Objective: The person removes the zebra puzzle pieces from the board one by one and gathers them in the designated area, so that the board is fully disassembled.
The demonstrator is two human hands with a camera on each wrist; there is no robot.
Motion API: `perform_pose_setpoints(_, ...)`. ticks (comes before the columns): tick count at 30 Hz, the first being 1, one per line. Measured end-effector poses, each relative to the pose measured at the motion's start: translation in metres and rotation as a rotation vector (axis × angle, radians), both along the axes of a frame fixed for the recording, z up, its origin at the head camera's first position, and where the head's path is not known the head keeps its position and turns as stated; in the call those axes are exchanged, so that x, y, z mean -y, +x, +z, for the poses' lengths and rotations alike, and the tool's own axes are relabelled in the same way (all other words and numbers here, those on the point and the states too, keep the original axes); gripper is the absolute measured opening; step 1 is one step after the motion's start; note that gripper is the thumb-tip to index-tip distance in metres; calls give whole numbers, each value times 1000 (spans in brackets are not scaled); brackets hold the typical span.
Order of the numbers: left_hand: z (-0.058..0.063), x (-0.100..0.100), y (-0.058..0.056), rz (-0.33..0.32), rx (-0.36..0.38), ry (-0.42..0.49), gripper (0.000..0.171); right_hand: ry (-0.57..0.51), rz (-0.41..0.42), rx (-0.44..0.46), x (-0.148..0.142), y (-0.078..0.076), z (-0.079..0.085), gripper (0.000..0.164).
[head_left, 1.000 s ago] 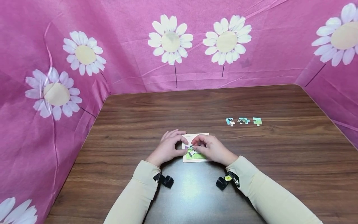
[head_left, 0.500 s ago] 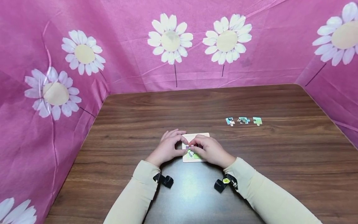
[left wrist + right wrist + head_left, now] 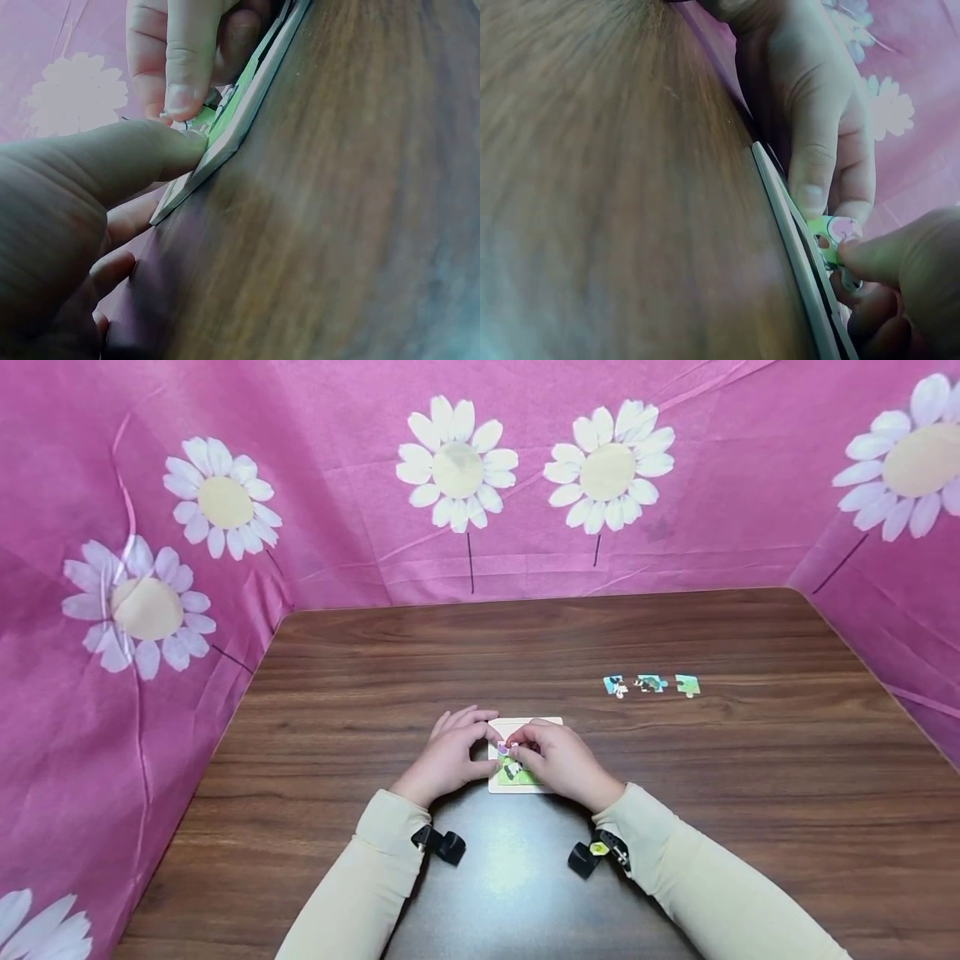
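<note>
A shallow puzzle board (image 3: 512, 790) with a pale rim lies on the table, its lower part filled with a green, black and white picture. My left hand (image 3: 450, 758) holds the board's left side, index finger and thumb bent over the rim. Over the board's middle, my right hand (image 3: 566, 762) pinches a small puzzle piece (image 3: 850, 281) between thumb and fingers; most of it is hidden. Beside those fingertips, a pink and green part of the picture (image 3: 840, 226) shows in the right wrist view.
Three loose puzzle pieces lie in a row at the back right: a blue and white one (image 3: 615, 685), a darker one (image 3: 651, 683) and a green one (image 3: 687, 685). Behind the brown wooden table (image 3: 375, 668) hangs a pink cloth (image 3: 337, 485) with white flowers.
My right hand has shifted slightly left over the board with its piece. A pink patch shows more plainly near its fingertips. The left hand has stayed in place.
</note>
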State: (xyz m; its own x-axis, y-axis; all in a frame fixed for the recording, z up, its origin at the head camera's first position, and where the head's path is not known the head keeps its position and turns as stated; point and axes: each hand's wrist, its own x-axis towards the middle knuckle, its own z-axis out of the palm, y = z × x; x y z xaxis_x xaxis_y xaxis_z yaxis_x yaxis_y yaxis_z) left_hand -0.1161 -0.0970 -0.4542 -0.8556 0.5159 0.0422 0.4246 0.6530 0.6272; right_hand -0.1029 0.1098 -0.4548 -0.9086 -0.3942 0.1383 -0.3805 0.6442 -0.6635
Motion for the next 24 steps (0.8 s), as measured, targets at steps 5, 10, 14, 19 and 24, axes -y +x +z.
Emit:
perform_pose_setpoints(5,-2,2,0,11,-5,-9,20,-9,-2,14,2,-1,-3,7)
perform_pose_setpoints(10,-2,2,0,5,-10,0,15,-93,80,1,-6,-5,-8,3)
perform_pose_setpoints(14,-2,1,1,-6,-14,6,10,-148,119,19,-11,-8,-9,3)
perform_pose_setpoints(19,-2,1,1,-6,-13,14,11,-152,101,15,-11,-8,-10,4)
perform_pose_setpoints(24,-3,0,-1,-5,-9,24,14,-179,61,24,-10,-6,-9,8)
